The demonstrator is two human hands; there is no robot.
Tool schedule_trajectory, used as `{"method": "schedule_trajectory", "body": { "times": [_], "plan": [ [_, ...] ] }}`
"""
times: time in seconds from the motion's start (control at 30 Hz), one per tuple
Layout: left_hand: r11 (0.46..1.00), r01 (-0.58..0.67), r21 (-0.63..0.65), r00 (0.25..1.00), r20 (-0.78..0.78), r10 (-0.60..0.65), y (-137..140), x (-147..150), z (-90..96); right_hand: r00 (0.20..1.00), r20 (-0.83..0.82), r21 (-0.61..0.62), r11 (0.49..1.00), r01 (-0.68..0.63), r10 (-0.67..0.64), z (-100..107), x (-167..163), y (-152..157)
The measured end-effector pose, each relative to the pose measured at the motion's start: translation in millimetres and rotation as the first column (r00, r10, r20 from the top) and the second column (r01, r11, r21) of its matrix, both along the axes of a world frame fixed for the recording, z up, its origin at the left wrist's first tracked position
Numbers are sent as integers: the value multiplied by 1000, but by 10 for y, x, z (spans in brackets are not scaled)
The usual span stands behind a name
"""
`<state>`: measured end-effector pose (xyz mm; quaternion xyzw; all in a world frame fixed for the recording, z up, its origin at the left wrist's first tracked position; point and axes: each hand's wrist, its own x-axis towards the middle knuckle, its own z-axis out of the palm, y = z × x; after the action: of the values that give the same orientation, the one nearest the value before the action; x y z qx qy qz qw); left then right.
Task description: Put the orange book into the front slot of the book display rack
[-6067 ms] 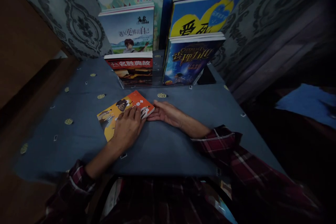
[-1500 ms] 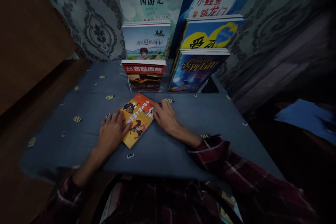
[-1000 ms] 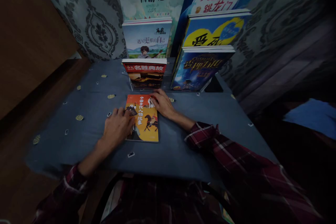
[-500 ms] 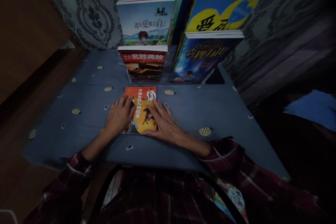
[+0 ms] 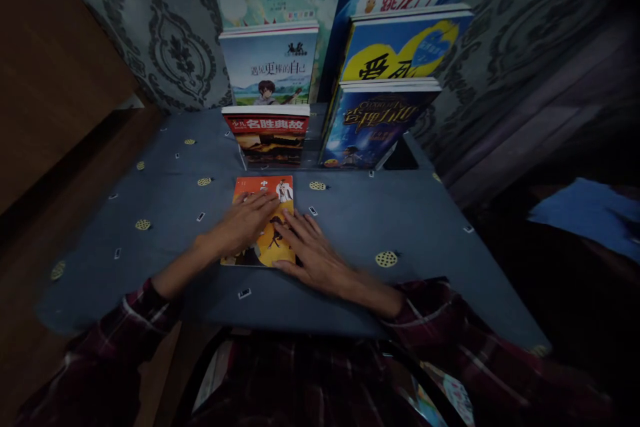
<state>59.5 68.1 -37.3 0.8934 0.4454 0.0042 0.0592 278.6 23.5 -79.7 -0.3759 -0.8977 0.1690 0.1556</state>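
Note:
A closed orange and yellow book (image 5: 274,252) lies flat on the table before me. My left hand (image 5: 246,217) rests across its cover with the fingers stretched out, hiding most of the title. On the right side of the cover, my right hand (image 5: 313,247) lies with its fingers spread and its thumb near the lower edge. Neither hand grips the book. Beyond it stand a red-topped book (image 5: 270,137) and a dark blue book (image 5: 373,123), both upright.
A grey-blue cloth with pineapple prints covers the table (image 5: 170,260). Taller books, one light blue (image 5: 270,67) and one blue and yellow (image 5: 395,47), stand behind the front books. Patterned wallpaper (image 5: 175,47) rises behind. Blue fabric (image 5: 590,213) shows at the right.
My left hand has slid from the book's left edge onto the middle of the cover. The right hand stays on the cover's right side. The view has tilted up slightly.

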Motion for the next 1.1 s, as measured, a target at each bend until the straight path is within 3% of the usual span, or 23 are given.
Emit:
{"method": "schedule_trajectory", "body": {
  "times": [0.1,0.3,0.6,0.77,0.93,1.1],
  "plan": [
    [992,117,-52,993,22,-116,198,145,22,1000,-6,20,1000,9,-9,-4,-15,-26],
    [993,91,-78,995,57,-87,520,294,12,999,-49,44,999,23,-21,-63,-14,-23],
    [994,113,16,961,251,-113,568,158,-189,998,-60,0,1000,23,-23,-71,1,-13],
    [991,-88,101,957,285,56,360,-22,-279,999,-24,-69,997,27,-28,-11,-9,-23],
    [914,-391,111,882,328,338,118,-272,-350,994,-69,-186,980,69,-83,64,0,13],
    [908,-419,-18,795,475,377,30,-390,-360,983,-105,-242,963,119,-148,69,-82,125]
  ]
}}
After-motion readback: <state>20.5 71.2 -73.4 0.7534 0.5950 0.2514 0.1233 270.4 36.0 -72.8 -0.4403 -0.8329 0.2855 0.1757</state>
